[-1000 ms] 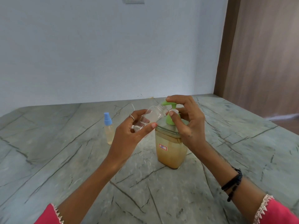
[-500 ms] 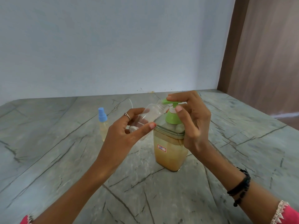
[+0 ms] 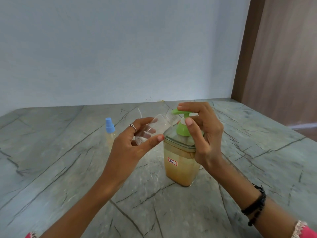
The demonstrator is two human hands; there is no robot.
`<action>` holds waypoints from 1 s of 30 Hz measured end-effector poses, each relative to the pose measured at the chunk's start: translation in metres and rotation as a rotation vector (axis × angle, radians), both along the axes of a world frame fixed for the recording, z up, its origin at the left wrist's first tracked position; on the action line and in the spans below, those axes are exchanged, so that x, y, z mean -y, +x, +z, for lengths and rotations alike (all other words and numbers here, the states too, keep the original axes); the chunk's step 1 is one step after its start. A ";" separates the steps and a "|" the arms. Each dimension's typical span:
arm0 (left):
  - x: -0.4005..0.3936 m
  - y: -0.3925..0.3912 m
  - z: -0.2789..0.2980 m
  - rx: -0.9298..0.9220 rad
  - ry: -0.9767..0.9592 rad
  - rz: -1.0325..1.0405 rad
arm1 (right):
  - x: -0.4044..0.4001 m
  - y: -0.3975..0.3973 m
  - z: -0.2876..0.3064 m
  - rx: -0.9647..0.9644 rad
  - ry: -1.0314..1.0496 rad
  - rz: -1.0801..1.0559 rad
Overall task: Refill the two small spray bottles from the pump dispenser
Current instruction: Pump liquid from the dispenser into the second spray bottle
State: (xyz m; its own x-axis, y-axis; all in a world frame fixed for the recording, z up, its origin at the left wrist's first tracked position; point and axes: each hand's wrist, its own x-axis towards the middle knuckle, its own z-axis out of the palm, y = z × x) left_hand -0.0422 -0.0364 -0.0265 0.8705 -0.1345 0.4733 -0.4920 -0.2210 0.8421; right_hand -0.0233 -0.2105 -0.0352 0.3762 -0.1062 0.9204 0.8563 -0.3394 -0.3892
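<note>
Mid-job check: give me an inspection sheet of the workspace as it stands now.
Surface: grey veined stone counter.
Job's things: pump dispenser upright, amber liquid inside; clear bottle tilted, mouth at the green spout; blue-capped bottle standing at the left.
Clutter: thin clear tube behind the clear bottle.
Grippers: left hand holds the clear bottle; right hand rests on the pump.
Cables: nothing seen.
Surroundings: pale wall, brown panel.

I have just the one view, a wide-angle camera worn on the person's head; it looks forward and down across the desk [image 3: 51, 169] toward the pale wall [image 3: 120, 48] at its far edge; it sits close, both forearms entering from the bottom corners; the wooden panel [image 3: 283, 66] closes the right side.
</note>
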 end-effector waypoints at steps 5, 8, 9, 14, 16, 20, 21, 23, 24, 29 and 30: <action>-0.001 -0.001 0.001 0.015 -0.003 0.009 | -0.001 -0.002 0.004 -0.004 0.040 0.013; -0.001 -0.001 0.002 0.020 0.015 0.005 | -0.003 -0.004 0.005 -0.032 0.072 0.005; -0.001 -0.001 0.002 0.021 0.021 0.005 | -0.003 -0.004 0.005 -0.044 0.078 -0.006; 0.000 0.001 -0.003 0.020 0.021 0.013 | -0.003 -0.002 0.006 -0.073 0.061 -0.099; -0.001 0.001 -0.003 0.025 0.026 0.018 | -0.002 -0.001 0.006 -0.051 0.064 -0.091; -0.001 0.001 -0.002 0.022 0.009 0.013 | -0.001 -0.003 0.003 0.011 0.045 -0.018; -0.001 0.000 -0.002 0.022 0.000 0.010 | -0.001 -0.003 0.003 0.015 0.035 -0.008; -0.001 0.000 -0.001 0.025 -0.008 0.009 | -0.001 -0.003 0.003 0.017 0.028 -0.003; -0.001 -0.001 -0.001 0.025 -0.007 0.010 | -0.001 -0.003 0.003 0.017 0.030 -0.004; -0.001 -0.001 0.000 0.028 0.006 0.014 | -0.002 -0.004 0.006 -0.016 0.084 -0.007; -0.001 -0.001 -0.001 0.030 0.011 0.019 | -0.002 -0.003 0.007 -0.030 0.088 -0.020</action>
